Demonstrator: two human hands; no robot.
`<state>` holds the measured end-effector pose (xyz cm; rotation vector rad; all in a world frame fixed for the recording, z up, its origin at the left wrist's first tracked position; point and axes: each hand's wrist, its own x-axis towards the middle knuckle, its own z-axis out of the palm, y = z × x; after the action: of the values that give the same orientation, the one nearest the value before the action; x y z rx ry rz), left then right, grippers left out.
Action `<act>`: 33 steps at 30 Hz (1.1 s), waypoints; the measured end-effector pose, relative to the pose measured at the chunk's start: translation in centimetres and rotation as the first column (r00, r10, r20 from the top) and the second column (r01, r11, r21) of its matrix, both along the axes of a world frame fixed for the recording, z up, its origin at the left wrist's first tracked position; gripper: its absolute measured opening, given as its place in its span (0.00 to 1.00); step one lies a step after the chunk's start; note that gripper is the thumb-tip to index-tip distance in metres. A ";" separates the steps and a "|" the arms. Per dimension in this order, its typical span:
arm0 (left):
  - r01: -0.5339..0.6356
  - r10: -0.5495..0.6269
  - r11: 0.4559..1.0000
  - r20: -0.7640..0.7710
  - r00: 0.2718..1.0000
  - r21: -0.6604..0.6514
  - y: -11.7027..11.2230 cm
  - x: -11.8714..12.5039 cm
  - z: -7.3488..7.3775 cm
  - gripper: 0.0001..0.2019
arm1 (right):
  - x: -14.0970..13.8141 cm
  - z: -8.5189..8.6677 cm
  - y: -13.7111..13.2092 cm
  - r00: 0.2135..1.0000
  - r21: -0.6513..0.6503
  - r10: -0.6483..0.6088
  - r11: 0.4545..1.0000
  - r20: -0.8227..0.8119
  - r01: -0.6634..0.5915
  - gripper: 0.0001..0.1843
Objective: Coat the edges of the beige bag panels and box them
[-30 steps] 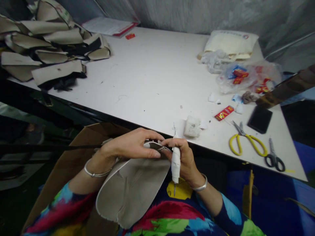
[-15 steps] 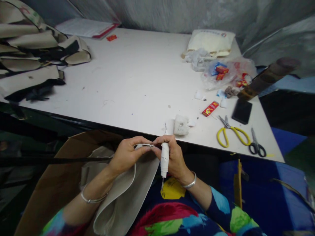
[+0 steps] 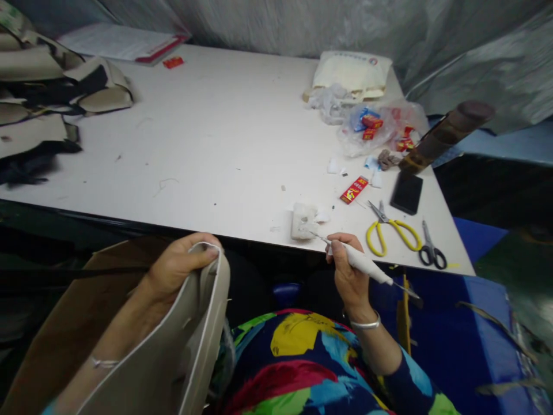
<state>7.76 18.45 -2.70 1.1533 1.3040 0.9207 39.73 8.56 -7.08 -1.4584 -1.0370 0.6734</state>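
My left hand is closed on the upper edge of a beige bag piece, thumb over the rim. The piece hangs toward my lap with its fold standing open. In my right hand is a thin-tipped metal tool with a white-wrapped handle, pinched between thumb and fingers. Its point reaches left to a small whitish block at the table's front edge and appears to touch it. A second metal end sticks out from the back of the handle.
Yellow-handled scissors, black-handled snips and a phone lie on the table at right. Behind them stands a dark cylinder beside plastic bags. Beige and black bag pieces are piled at far left.
My hands have moved apart. The right hand took the tool rightward and turned its point toward the whitish block. My left hand moved left, with the bag piece. The camera view shifted somewhat right.
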 end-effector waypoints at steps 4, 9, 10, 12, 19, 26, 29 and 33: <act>0.225 -0.194 0.934 0.135 0.972 -0.279 -3.0 7.9 -2.8 0.15 | 0.5 -0.3 0.5 0.997 -0.054 -0.076 0.996 0.013 0.076 0.15; 0.315 -0.331 0.929 -0.058 0.942 -0.194 -5.4 12.5 -5.2 0.09 | 0.9 -0.5 0.9 0.985 -0.008 -0.080 0.997 0.153 0.082 0.12; 0.332 -0.351 0.922 -0.067 0.934 -0.201 -5.4 12.6 -5.3 0.09 | 1.0 -0.6 1.0 0.983 0.006 -0.073 0.997 0.170 0.073 0.12; 0.347 -0.372 0.913 -0.083 0.925 -0.215 -5.1 12.2 -5.4 0.10 | 1.1 -0.9 1.1 0.979 0.023 -0.052 0.999 0.195 0.048 0.11; 0.392 -0.425 0.882 -0.080 0.902 -0.262 -4.7 11.4 -5.3 0.11 | 1.3 -1.6 1.6 0.982 0.018 -0.028 1.000 0.188 0.026 0.10; 0.468 -0.508 0.837 -0.084 0.857 -0.284 -4.5 11.5 -4.7 0.10 | 1.4 -1.8 2.2 0.972 0.022 0.034 0.999 0.231 -0.040 0.08; 0.463 -0.512 0.841 -0.132 0.849 -0.281 -4.3 11.3 -4.5 0.10 | 1.2 -1.8 2.6 0.959 0.028 0.037 0.999 0.281 -0.047 0.09; 0.446 -0.505 0.844 -0.161 0.848 -0.299 -4.4 11.4 -4.5 0.11 | 1.2 -1.5 3.2 0.929 0.057 0.049 0.996 0.368 -0.075 0.09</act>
<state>19.12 14.09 -7.20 1.3293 1.1906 0.2442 40.90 11.73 -8.53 -1.5282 -1.3858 0.4094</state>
